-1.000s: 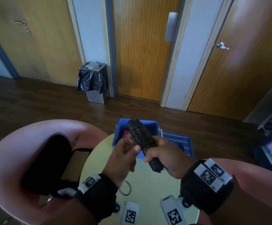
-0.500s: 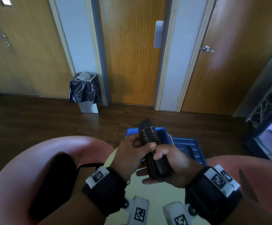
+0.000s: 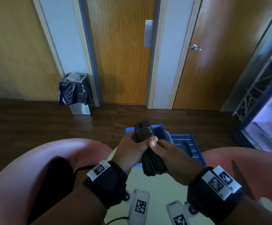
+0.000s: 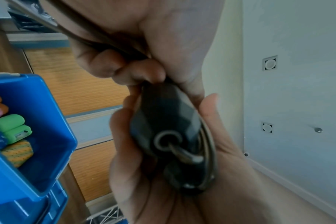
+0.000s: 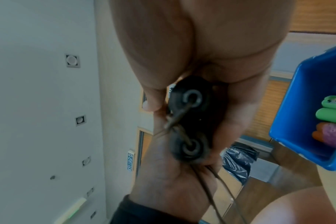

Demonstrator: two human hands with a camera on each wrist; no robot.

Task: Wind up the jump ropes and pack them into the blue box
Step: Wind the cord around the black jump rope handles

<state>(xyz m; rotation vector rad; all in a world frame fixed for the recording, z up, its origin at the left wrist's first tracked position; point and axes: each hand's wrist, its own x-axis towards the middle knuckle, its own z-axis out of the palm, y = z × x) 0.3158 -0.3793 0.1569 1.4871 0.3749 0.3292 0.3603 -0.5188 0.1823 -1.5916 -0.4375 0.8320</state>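
Box behind hands; on table

Dim, soft indoor light; wide-angle edge warping; wrist views motion-blurred.

Pale round table with open blue box and its lid.

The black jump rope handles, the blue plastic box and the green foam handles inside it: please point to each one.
black jump rope handles (image 3: 143, 133): head view, on the wound cord coils.
blue plastic box (image 4: 48, 121): left wrist view, on its inner wall.
green foam handles (image 4: 11, 123): left wrist view, on the upper handle.
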